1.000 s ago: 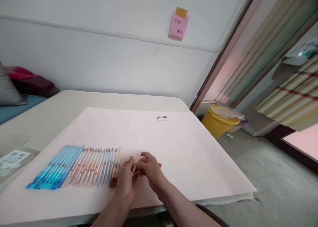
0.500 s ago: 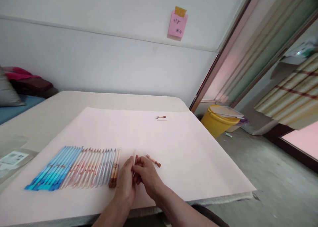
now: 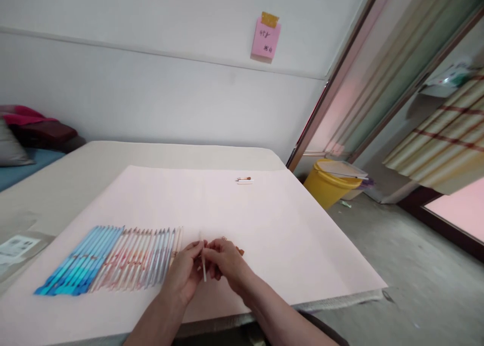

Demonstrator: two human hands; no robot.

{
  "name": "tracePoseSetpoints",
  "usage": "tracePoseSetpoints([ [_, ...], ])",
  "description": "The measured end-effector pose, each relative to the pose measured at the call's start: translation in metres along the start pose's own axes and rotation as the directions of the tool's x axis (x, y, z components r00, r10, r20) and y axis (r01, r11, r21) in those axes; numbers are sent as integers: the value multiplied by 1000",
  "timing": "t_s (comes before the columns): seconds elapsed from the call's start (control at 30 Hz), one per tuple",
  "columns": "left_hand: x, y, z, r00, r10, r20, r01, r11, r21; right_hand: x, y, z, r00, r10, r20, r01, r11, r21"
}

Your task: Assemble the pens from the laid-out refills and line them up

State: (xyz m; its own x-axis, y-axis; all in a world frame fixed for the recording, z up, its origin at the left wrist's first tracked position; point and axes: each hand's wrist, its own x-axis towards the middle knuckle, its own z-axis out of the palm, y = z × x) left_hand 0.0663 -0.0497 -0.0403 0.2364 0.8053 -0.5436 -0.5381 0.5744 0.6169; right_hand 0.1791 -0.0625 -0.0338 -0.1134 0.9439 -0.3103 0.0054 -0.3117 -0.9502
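Note:
Both hands meet over the pink sheet [image 3: 287, 225] near the table's front. Between their fingertips is a thin white pen part [image 3: 204, 272], perhaps a refill, tilted with its lower end toward me. My left hand [image 3: 183, 273] is closed at the fingertips around it. My right hand [image 3: 229, 260] pinches the same piece from the other side. A brown pen piece [image 3: 240, 250] lies just beyond my right hand, mostly covered by it. To the left, a row of pens [image 3: 128, 257] lies side by side, blue, pinkish, greyish and brown; my left hand hides part of the brown ones.
Farther back on the sheet lie a small brown pen piece [image 3: 244, 178] and thin white sticks [image 3: 245, 182]. A clear plastic packet with a label [image 3: 18, 247] rests at the left. A yellow bin [image 3: 328, 182] stands on the floor beyond the table's right edge.
The white piece has slid or turned toward me, its lower end now showing below my fingers. My left hand has shifted slightly left; my right hand now covers more of the loose brown piece.

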Motion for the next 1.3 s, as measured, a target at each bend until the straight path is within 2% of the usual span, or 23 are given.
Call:
tracePoseSetpoints([
  [0.07,0,4,0,997,-39,-70,36,999,-36,1,-5,-16,996,-88,-29,75,951,-299],
  [0.1,0,6,0,993,-55,-101,49,997,-55,2,-7,-25,981,-173,-89,109,870,-480],
  [0.17,1,11,1,988,-72,-138,58,994,-97,3,-6,-41,930,-305,-204,31,619,-785],
  [0.23,3,18,0,986,-62,-156,38,988,-152,4,0,-52,931,-292,-217,-82,412,-908],
  [0.27,4,22,-1,985,-46,-167,14,983,-185,4,4,-56,945,-256,-206,-106,354,-929],
  [0.33,8,30,-4,983,-6,-185,-41,968,-248,6,13,-58,964,-203,-170,-99,319,-943],
  [0.47,15,40,-11,975,54,-217,-122,941,-315,9,21,-52,972,-211,-106,-19,376,-927],
  [0.6,17,42,-13,956,105,-275,-197,922,-334,6,8,-46,974,-228,-14,91,440,-893],
  [0.67,15,42,-12,947,139,-288,-232,918,-321,2,-1,-43,978,-207,37,148,551,-821],
  [0.77,13,43,-10,926,202,-318,-301,905,-300,-5,-8,-37,980,-172,103,198,756,-623],
  [0.83,12,43,-8,915,239,-326,-338,895,-292,-7,-10,-33,977,-177,122,215,812,-543],
  [1.17,10,39,0,892,350,-287,-412,890,-197,-8,-5,-28,970,-208,126,243,824,-513],
  [1.3,10,36,-1,874,413,-257,-460,873,-161,-10,-9,-25,966,-243,91,251,785,-566],
])
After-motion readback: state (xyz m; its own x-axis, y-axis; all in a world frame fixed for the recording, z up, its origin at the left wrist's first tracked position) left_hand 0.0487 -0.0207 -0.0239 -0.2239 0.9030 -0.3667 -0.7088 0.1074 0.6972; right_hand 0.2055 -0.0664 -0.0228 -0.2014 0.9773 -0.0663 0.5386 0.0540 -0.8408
